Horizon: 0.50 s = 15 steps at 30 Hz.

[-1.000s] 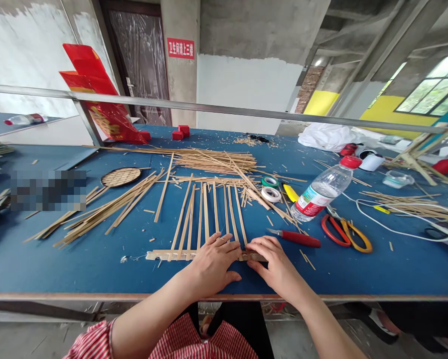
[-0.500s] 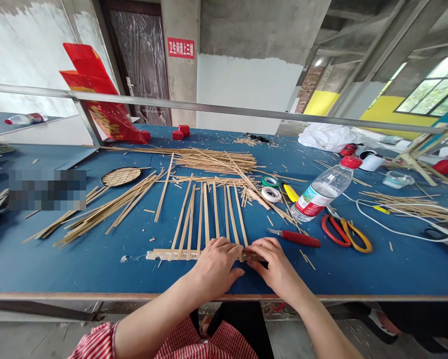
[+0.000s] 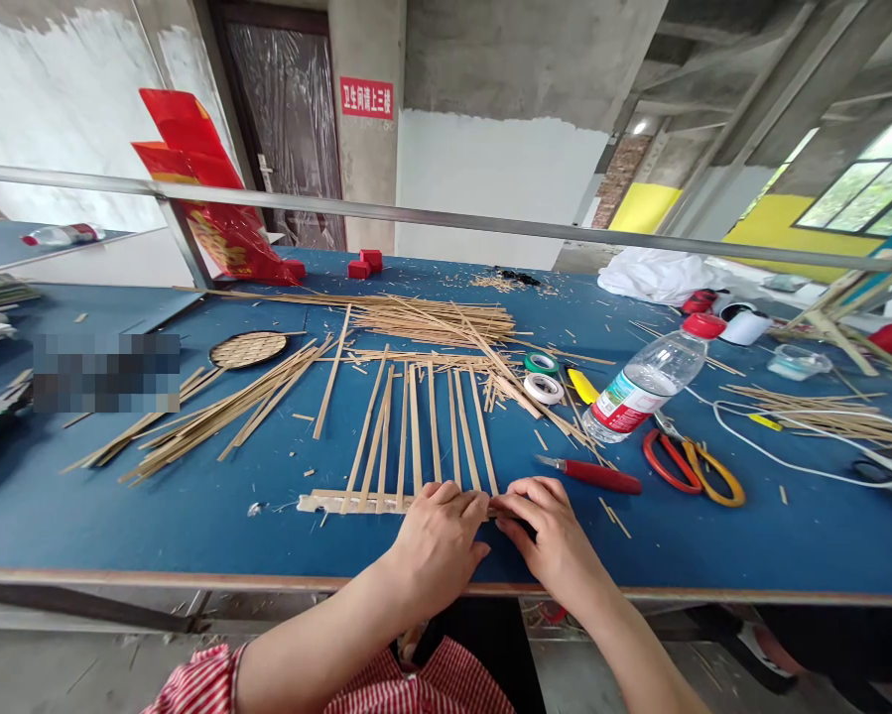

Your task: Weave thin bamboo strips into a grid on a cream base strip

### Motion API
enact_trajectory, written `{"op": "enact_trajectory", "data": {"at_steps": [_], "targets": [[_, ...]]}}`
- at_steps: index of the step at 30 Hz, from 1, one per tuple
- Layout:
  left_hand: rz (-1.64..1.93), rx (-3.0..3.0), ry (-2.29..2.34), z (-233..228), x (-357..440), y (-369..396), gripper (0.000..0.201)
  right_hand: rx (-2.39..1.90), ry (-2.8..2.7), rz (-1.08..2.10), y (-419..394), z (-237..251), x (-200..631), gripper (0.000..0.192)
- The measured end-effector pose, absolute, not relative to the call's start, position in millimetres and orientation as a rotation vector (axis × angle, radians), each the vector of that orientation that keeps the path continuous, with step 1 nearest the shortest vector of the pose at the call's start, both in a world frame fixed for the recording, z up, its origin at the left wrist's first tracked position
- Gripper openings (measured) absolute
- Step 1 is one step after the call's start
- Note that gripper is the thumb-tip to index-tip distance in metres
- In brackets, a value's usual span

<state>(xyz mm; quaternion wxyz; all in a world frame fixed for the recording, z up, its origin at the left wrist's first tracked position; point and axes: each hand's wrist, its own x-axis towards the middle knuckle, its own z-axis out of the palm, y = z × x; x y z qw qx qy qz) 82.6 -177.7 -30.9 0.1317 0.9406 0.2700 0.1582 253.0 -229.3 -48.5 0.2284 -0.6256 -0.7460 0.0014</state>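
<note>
Several thin bamboo strips (image 3: pixel 416 426) lie side by side on the blue table (image 3: pixel 192 516), running away from me, their near ends laid across a flat bamboo crosspiece (image 3: pixel 341 503). My left hand (image 3: pixel 438 535) presses down on the near ends of the right-hand strips, fingers curled over them. My right hand (image 3: pixel 550 531) sits beside it and pinches the right end of the crosspiece, which its fingers hide. The two hands almost touch.
A red-handled knife (image 3: pixel 590 476), red and yellow scissors (image 3: pixel 695 466), a plastic water bottle (image 3: pixel 650 382) and two tape rolls (image 3: pixel 542 387) lie to the right. Loose bamboo strips (image 3: pixel 214 412) and a small woven round piece (image 3: pixel 248 349) lie left. A metal rail (image 3: pixel 446 216) crosses above.
My left hand's fingers have curled in from flat and both hands have drawn closer together on the crosspiece's right end. The view has shifted slightly.
</note>
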Motion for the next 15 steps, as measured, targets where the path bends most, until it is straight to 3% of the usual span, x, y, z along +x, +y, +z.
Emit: {"op": "enact_trajectory", "data": {"at_steps": [15], "targets": [[0.528, 2.677, 0.743, -30.6, 76.9, -178.1, 0.054, -1.682, -1.998, -0.005, -232.7, -52.1, 260.2, 0.022]]}}
